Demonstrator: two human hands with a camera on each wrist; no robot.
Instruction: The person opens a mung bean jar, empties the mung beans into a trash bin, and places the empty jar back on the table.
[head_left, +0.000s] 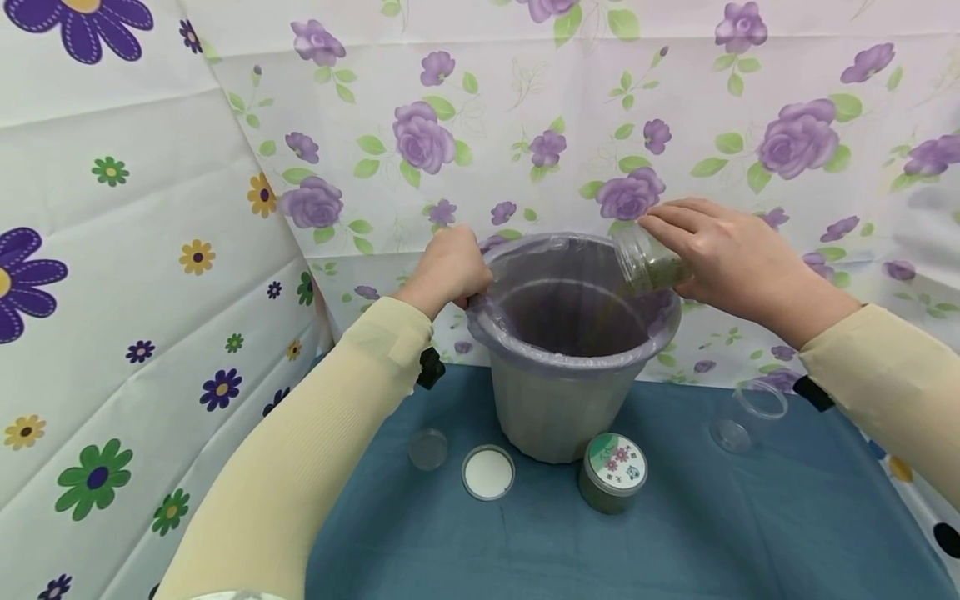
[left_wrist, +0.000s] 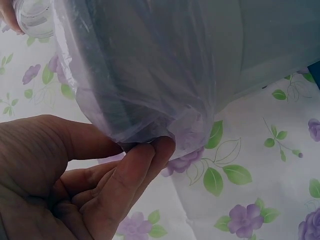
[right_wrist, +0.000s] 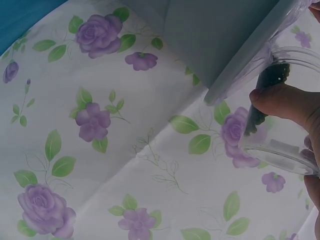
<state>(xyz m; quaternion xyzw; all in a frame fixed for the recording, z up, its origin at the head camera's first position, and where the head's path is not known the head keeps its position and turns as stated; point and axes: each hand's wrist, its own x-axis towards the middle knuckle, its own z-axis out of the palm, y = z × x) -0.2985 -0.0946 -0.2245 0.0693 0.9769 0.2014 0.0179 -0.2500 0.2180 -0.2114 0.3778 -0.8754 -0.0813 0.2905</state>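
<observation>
A grey trash bin [head_left: 562, 408] stands at the back of the table, lined with a thin, see-through purple trash bag [head_left: 573, 364] folded over its rim. My left hand [head_left: 452, 268] pinches the bag at the bin's left rim; the left wrist view shows thumb and fingers [left_wrist: 135, 170] meeting on the film. With my right hand [head_left: 731, 254] I grip a clear plastic jar [head_left: 648, 260], tilted with its mouth over the bin's right rim. Dark green crumbly stuff [right_wrist: 272, 75] lies along the inside of the jar in the right wrist view.
In front of the bin sits a closed jar [head_left: 613, 473] with a printed lid. Left of it lie a white-lined lid [head_left: 488, 472] and a clear disc [head_left: 428, 449]. An open clear container [head_left: 738, 429] lies at the right. Floral cloth [head_left: 420, 137] hangs close behind the bin.
</observation>
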